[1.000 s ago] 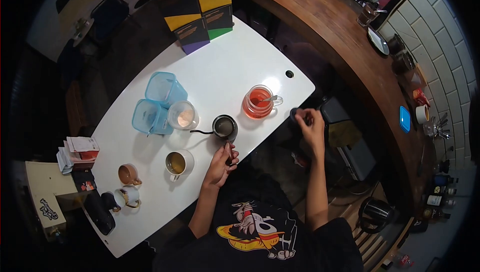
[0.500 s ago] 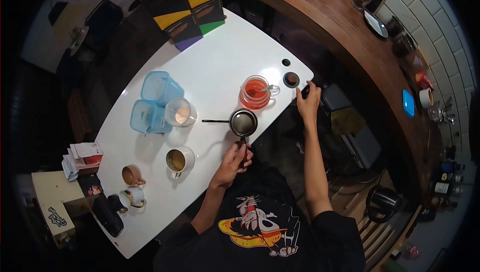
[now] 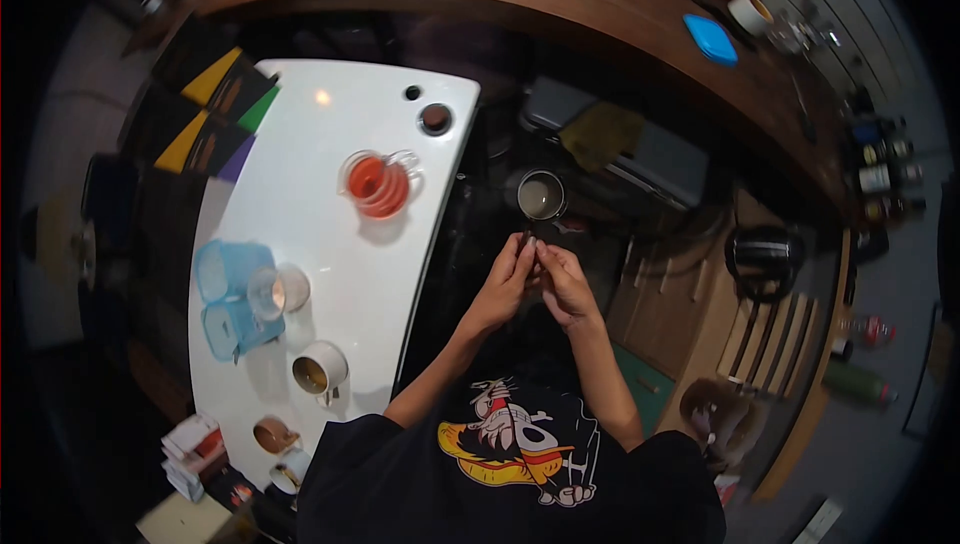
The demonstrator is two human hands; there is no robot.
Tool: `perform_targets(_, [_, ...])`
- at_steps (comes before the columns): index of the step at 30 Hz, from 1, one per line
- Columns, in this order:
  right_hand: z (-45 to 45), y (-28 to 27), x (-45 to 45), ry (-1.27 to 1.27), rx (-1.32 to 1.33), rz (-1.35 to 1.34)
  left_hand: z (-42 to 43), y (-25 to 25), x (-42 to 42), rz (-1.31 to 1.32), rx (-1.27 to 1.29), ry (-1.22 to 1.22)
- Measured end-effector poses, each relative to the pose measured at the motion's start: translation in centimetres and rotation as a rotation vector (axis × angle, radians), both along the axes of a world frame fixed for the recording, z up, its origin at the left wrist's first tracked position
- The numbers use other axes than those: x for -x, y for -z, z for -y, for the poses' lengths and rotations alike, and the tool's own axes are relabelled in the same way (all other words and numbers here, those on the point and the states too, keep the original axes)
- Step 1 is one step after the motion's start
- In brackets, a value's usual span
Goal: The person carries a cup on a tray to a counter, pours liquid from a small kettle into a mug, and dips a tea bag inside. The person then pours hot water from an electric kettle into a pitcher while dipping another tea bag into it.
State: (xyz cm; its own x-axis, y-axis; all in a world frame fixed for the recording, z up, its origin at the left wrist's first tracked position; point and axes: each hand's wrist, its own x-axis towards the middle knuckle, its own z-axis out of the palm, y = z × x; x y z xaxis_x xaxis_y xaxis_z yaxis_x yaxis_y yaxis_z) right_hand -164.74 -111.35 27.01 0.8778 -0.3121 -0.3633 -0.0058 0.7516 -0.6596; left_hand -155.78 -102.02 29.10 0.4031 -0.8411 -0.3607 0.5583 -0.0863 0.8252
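In front of my torso, beyond the table's right edge, I hold a small round metal pot by its dark handle. Pale reflections show inside the pot. My left hand is closed on the handle. Against it, my right hand is closed at the same handle, fingertips and thumbs meeting; most of the handle is hidden. To the left on the white table is a glass jug of red liquid. Near the far corner lies a round black piece with a brown centre.
Blue plastic containers, a clear cup and a white mug stand on the table. A wooden counter curves behind. On the right are a grey case, a black kettle and wooden slats.
My body has turned right, so the table now sits further left. The pot has moved off the table's edge. My right hand has left the table corner and joined my left at the handle.
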Motion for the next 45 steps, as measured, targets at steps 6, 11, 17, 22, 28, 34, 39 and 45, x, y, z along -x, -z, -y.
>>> perform_targets(6, [0.9, 0.8, 6.7, 0.434, 0.159, -0.03, 4.6, 1.8, 6.2, 0.41, 0.176, 0.122])
perform_targets(11, [1.1, 0.0, 14.0, 0.64, 0.167, -0.153, 6.7, 0.2, 12.4, 0.196, 0.06, 0.368])
perform_targets(17, [-0.1, 0.1, 27.1, 0.889, 0.372, -0.28, 8.7, -0.8, 21.5, -0.05, -0.016, 0.626])
perform_targets(22, [-2.7, -0.1, 39.1, 1.043, 0.605, -0.493, 10.2, 0.4, 28.2, -0.009, -0.064, 0.756])
perform_targets(28, [-7.3, -3.4, 48.2, 0.983, 0.726, -0.771, 11.5, 1.1, 33.9, 0.071, -0.091, 0.863])
perform_targets(34, [-7.9, -2.1, 49.4, 1.175, 0.798, -1.469, 12.8, 1.0, 36.2, 0.121, -0.149, 0.937])
perform_targets(39, [-6.0, 2.1, 46.9, 1.444, 0.77, -1.379, 14.0, 1.3, 36.3, 0.218, -0.203, 0.972])
perform_targets(45, [-5.1, 4.0, 44.6, 1.646, 0.543, -1.381, 14.0, 1.0, 35.6, 0.208, -0.149, 0.93])
